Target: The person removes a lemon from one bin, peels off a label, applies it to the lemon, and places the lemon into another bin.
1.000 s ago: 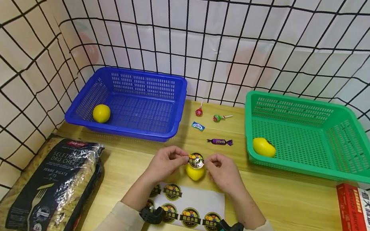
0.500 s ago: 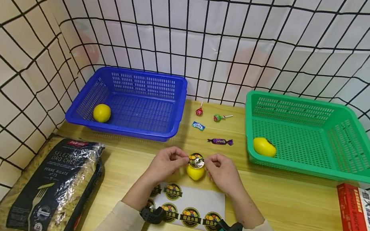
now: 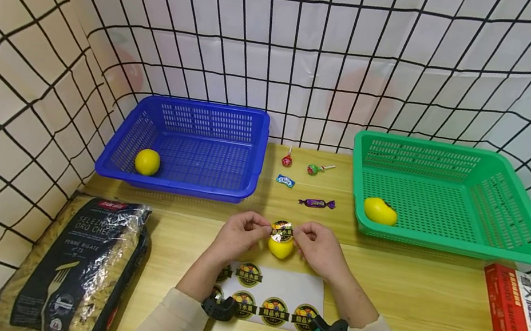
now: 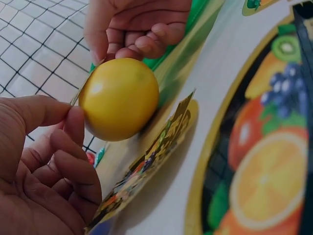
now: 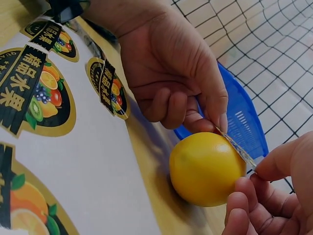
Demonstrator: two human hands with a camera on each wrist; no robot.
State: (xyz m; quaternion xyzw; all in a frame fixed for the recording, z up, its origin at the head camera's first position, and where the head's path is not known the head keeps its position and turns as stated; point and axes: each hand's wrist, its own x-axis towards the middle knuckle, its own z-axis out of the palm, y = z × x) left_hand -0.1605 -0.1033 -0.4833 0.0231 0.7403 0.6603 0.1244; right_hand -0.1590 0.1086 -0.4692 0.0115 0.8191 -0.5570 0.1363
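A smooth yellow fruit [image 3: 280,249] sits on the table between the two hands. Against its far upper side lies a round black-and-gold sticker [image 3: 282,231], seen nearly edge-on in the right wrist view. My left hand [image 3: 237,234] pinches the sticker's left edge between thumb and forefinger, and my right hand [image 3: 321,249] pinches the right edge the same way. Close up, the fruit [image 4: 120,99] shows a plain side, with the fingertips right beside it. Nearer the body lies a white sticker sheet [image 3: 295,286] bearing several more of these round labels, partly hidden by the left wrist.
A blue basket [image 3: 189,185] at the back left holds a round yellow fruit [image 3: 147,162]. In the green basket [image 3: 451,244] at right lies a mango [image 3: 380,211]. Lollipops and wrapped candies [image 3: 317,203] lie between. A pasta bag [image 3: 74,257] and red box [image 3: 507,319] flank the table.
Both hands and the fruit stay almost in place. Only the shine across the sticker's face has shifted, with a bright band now crossing it.
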